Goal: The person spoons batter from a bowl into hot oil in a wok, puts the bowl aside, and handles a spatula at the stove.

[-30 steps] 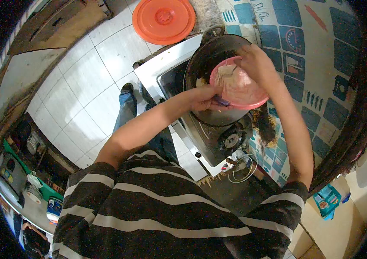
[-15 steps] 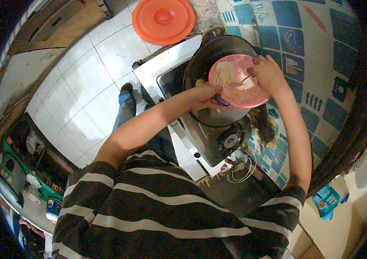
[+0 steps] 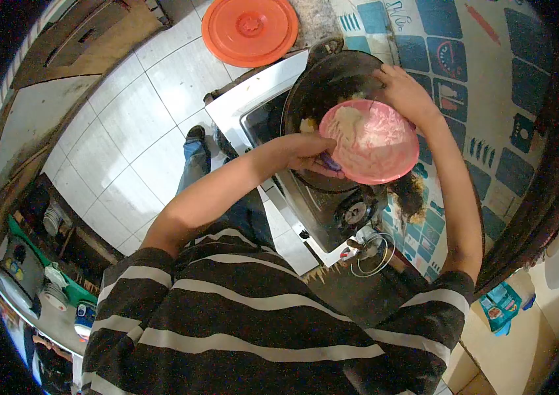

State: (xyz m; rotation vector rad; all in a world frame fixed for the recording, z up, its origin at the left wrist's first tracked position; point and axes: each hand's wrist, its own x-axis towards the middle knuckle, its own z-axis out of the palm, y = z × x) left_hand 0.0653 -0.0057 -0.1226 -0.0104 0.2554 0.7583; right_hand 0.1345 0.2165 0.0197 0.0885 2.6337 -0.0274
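A pink bowl (image 3: 384,141) with pale batter smeared inside is tilted over a large dark pot (image 3: 319,85). My left hand (image 3: 315,155) grips the bowl's near left rim, its fingers wrapped round the edge. Beyond the bowl's far rim, over the pot's right side, is my right hand (image 3: 404,92); its fingertips point down into the pot, and what they hold is hidden or too small to make out. Some pale food lies inside the pot near its left wall. The pot sits on a stove (image 3: 292,66).
An orange round lid (image 3: 250,26) lies beyond the stove. A bare burner (image 3: 353,212) and a white cable (image 3: 384,263) are near the stove's right end. Patterned covering lines the wall. A teal packet (image 3: 501,306) rests at the lower right.
The bowl has moved slightly down and right. My right hand has left the inside of the bowl, where it worked a utensil, and is now beyond its rim, over the pot.
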